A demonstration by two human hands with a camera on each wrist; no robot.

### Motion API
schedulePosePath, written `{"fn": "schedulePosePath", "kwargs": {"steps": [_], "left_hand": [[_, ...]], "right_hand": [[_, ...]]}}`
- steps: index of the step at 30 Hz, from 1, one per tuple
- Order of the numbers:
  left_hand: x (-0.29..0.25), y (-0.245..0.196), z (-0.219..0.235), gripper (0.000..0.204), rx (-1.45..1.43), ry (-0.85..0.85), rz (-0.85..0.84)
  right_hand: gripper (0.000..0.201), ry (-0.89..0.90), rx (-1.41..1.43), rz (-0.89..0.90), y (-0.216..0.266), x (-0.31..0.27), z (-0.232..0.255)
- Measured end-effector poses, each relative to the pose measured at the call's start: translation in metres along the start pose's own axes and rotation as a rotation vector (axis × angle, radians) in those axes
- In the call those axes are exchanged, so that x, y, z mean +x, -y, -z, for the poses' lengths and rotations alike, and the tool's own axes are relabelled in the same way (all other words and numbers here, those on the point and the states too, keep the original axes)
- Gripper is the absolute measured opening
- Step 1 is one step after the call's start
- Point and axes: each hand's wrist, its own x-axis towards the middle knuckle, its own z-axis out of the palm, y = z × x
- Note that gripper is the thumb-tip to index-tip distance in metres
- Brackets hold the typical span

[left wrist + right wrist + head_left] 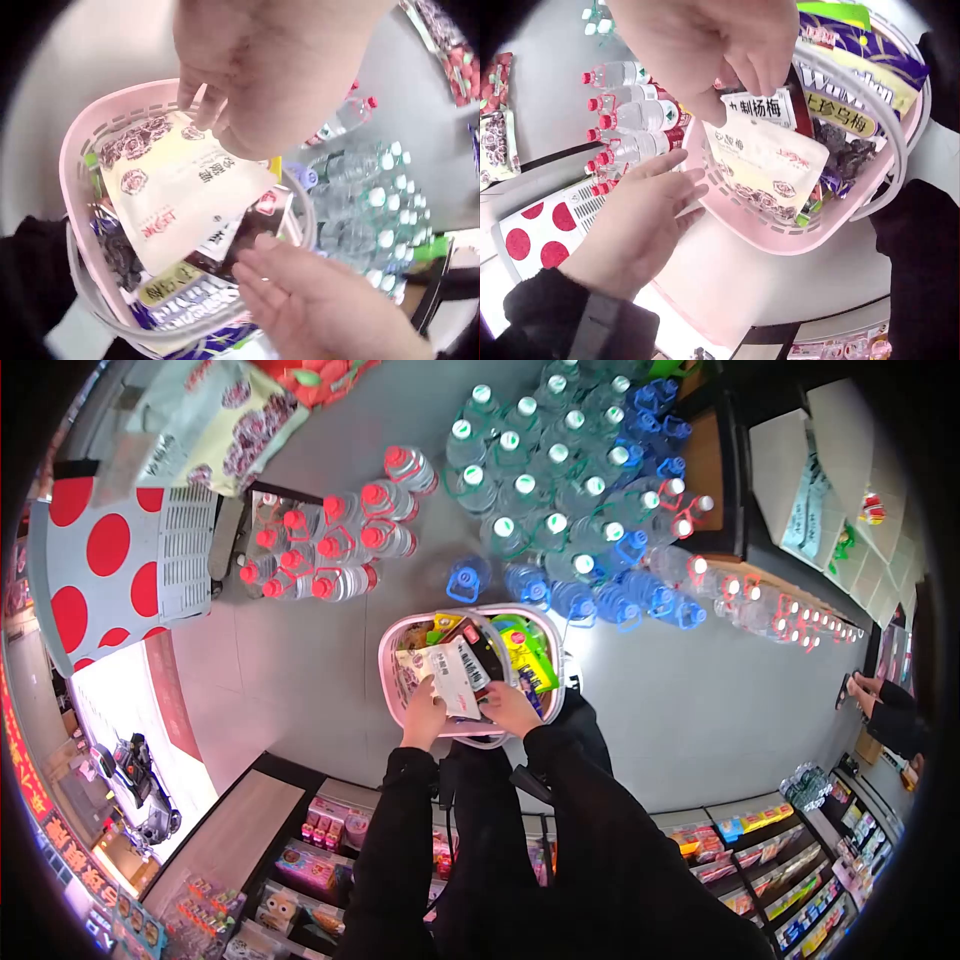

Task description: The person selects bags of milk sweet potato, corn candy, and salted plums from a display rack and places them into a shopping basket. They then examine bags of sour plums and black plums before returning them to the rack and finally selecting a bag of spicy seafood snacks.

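Observation:
A cream snack bag (pixel 455 678) lies on top of other packets in a pink basket (pixel 388 670). My left hand (pixel 425 715) is at the basket's side by this bag; in the right wrist view the left hand (pixel 641 217) has its fingers spread and holds nothing. At the bag's other side, my right hand (pixel 510 708) reaches over a dark packet (pixel 262 225). The right hand (pixel 322 300) has extended fingers in the left wrist view, and its fingertips rest at the dark packet's edge. Beside them is a purple packet (pixel 855 90) of dried plums.
Red-capped bottles (pixel 340 545), large green-capped bottles (pixel 555 490) and blue-handled bottles (pixel 620 600) stand on the floor (pixel 300 660) beyond the basket. A red-dotted white case (pixel 110 560) is at the left. Shelves of goods (pixel 320 860) line the near side. Another person's hand (pixel 865 690) shows far right.

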Motion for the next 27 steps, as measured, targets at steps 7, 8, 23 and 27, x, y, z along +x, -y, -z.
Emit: {"fn": "schedulePosePath", "kwargs": {"steps": [7,8,23,27], "left_hand": [[0.030,0.042,0.003,0.057,0.397,0.129,-0.162],[0.031,0.050,0.002,0.057,0.375,0.103,-0.141],[-0.029,-0.012,0.105,0.074,0.000,0.041,-0.334],[-0.107,-0.093,0.167,0.088,-0.126,-0.003,-0.422]], "right_hand": [[0.045,-0.144,-0.237,-0.120,-0.026,0.051,-0.067],[0.040,-0.111,-0.223,-0.148,-0.031,0.054,-0.071],[0.022,-0.289,-0.365,0.478,0.122,-0.073,-0.002],[0.026,-0.222,-0.546,0.536,0.219,-0.164,0.060]]}}
